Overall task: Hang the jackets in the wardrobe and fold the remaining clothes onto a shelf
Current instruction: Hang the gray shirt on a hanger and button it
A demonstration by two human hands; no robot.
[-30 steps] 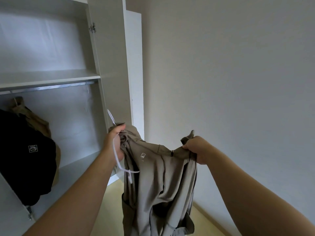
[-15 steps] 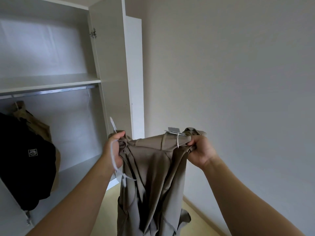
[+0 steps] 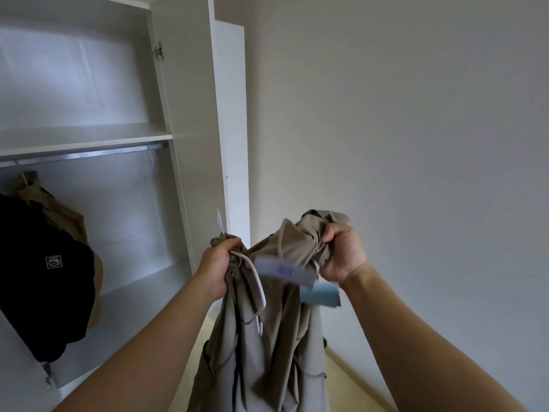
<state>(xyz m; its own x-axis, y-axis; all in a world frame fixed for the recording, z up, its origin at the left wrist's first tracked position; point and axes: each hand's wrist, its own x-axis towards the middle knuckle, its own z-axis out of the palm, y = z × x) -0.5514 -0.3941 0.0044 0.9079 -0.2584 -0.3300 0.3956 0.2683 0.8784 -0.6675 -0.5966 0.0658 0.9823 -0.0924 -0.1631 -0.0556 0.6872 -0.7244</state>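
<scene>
Head view: left grip (image 3: 218,263) clutches jacket (image 3: 267,346) and white hanger (image 3: 258,281); right grip (image 3: 341,254) bunches its upper fabric. Advisable: seat both shoulders before lifting to rail (image 3: 89,156), up-left of grips.

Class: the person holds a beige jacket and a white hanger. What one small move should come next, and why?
Probably slide the hanger into the neck opening of the jacket. The left hand grips hanger and cloth bunched together, the right hand grips a crumpled edge, and the hanger lies on the outside of the cloth, so the jacket cannot go on the rail yet.
</scene>
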